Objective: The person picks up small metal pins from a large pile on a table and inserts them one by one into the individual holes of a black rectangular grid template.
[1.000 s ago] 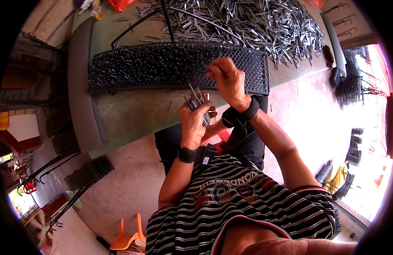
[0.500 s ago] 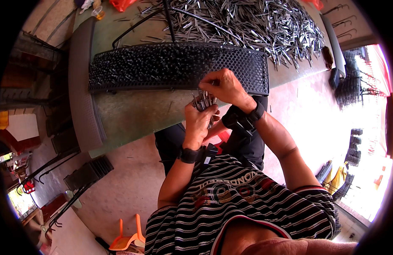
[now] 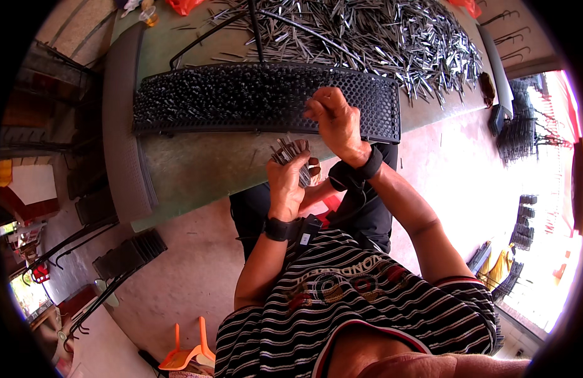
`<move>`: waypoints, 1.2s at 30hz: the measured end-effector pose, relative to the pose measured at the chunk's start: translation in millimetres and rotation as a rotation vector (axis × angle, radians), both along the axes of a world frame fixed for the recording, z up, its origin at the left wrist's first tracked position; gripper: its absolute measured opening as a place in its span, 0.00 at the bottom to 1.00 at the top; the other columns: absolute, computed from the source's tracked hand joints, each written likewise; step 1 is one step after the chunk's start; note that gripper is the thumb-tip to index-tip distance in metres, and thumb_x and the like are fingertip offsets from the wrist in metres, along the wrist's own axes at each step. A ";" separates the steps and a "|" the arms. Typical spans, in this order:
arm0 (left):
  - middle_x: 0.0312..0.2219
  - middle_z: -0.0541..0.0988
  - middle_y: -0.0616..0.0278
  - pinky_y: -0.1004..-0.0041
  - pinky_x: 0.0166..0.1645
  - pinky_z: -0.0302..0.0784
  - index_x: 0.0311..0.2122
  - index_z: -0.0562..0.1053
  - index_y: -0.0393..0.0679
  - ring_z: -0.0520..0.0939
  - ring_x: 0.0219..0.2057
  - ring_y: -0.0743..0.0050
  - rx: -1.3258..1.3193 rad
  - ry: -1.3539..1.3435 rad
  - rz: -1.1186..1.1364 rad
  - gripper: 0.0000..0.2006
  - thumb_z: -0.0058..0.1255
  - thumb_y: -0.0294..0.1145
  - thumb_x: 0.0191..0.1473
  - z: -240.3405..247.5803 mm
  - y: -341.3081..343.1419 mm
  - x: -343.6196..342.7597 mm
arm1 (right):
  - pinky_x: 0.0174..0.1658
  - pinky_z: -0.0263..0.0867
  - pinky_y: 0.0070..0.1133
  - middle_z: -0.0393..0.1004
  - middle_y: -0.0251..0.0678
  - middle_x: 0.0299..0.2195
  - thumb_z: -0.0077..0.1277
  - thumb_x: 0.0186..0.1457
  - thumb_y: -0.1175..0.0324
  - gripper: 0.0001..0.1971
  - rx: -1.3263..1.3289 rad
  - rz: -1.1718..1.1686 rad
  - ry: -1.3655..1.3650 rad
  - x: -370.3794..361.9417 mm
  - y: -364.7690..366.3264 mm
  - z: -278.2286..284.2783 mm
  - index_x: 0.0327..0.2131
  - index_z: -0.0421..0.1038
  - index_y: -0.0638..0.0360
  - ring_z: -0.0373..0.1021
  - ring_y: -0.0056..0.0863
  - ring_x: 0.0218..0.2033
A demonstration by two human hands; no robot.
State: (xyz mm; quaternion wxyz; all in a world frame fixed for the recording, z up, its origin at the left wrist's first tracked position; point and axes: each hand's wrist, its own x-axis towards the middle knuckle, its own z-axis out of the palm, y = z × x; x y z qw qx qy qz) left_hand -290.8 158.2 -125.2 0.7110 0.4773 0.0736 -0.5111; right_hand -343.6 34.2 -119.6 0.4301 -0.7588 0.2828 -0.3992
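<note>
Slim pieces (image 3: 367,31) are gleaming silver-grey, the honeycomb-patterned rack (image 3: 376,104) and 2 wristbands (image 3: 281,230) are showing black, the table (image 3: 203,164) green, the striped shirt (image 3: 367,299) black and white.

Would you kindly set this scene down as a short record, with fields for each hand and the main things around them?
left hand: wrapped around a bundle of thin strips
right hand: over the panel, fingers drawn together; whether they hold a strip is unclear
panel: black, full of holes; crowded with strips at its left, bare holes toward its right end
pile: loose strips heaped beyond the panel
table: greenish, under panel and pile
chair: orange, lower left
</note>
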 end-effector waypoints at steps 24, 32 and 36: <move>0.22 0.75 0.59 0.72 0.19 0.73 0.35 0.71 0.35 0.78 0.19 0.68 0.001 0.009 0.135 0.09 0.52 0.19 0.44 -5.6 0.8 -0.3 | 0.23 0.66 0.15 0.73 0.38 0.21 0.48 0.50 0.78 0.07 0.101 -0.015 0.004 -5.9 14.3 16.4 0.35 0.66 0.65 0.72 0.19 0.21; 0.24 0.74 0.59 0.72 0.19 0.72 0.35 0.71 0.35 0.76 0.18 0.69 -0.006 -0.009 0.152 0.09 0.51 0.20 0.46 -3.5 0.5 3.7 | 0.23 0.67 0.21 0.72 0.40 0.26 0.48 0.50 0.79 0.06 -0.316 0.096 0.078 0.5 7.7 -1.3 0.34 0.66 0.63 0.73 0.30 0.22; 0.25 0.74 0.59 0.72 0.21 0.73 0.36 0.70 0.35 0.77 0.21 0.69 -0.030 -0.001 0.160 0.09 0.51 0.20 0.46 -3.3 0.8 5.6 | 0.23 0.66 0.21 0.72 0.37 0.24 0.51 0.48 0.77 0.04 -0.652 0.149 0.247 -1.5 1.5 3.2 0.29 0.69 0.63 0.71 0.27 0.19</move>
